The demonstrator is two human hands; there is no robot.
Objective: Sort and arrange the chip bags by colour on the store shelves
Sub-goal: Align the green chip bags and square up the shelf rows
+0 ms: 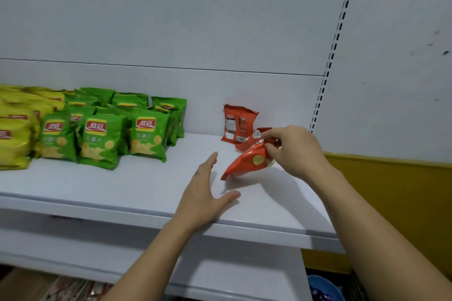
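Noted orange chip bag pinched at its crumpled top seam by right hand, thumb and fingers clamped on the foil. Hangs tilted, lower corner pointing to 7 o'clock, at or just above white shelf; cannot tell whether touching. Glossy, creased, pale chip picture on the face.

Found left hand at 8 o'clock of that bag, fingers straight, thumb spread apart, holding nothing, low over the shelf near its front edge.

Recorded second orange bag at 12 o'clock of the held one, upright against back panel, rear label outward; third orange bag partly hidden between the two.

Logged green chip bags at 9 o'clock, well apart, with yellow chip bags beyond at far left.

Found bare shelf between green and orange groups, and on to slotted upright at 2 o'clock
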